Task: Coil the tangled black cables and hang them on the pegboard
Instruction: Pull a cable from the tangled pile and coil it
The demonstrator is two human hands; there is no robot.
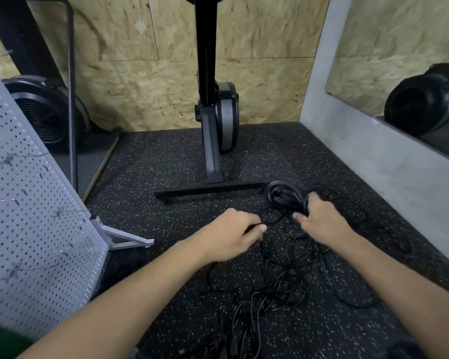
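My right hand point(319, 221) grips a coil of black cable point(285, 196), held up just above the floor. My left hand point(233, 234) pinches a loose strand of the same cable point(267, 224), which runs across to the coil. A tangle of black cables point(283, 281) lies spread on the speckled black floor below and between my hands. The white pegboard point(31, 229) leans at the left, with several thin wire hooks point(70, 211) sticking out of it.
A black exercise machine point(215, 141) stands on a crossbar foot point(208, 190) just beyond my hands. The pegboard's white metal foot point(125, 237) juts onto the floor. A grey wall with a mirror point(399, 73) bounds the right; a fan wheel point(44, 110) sits back left.
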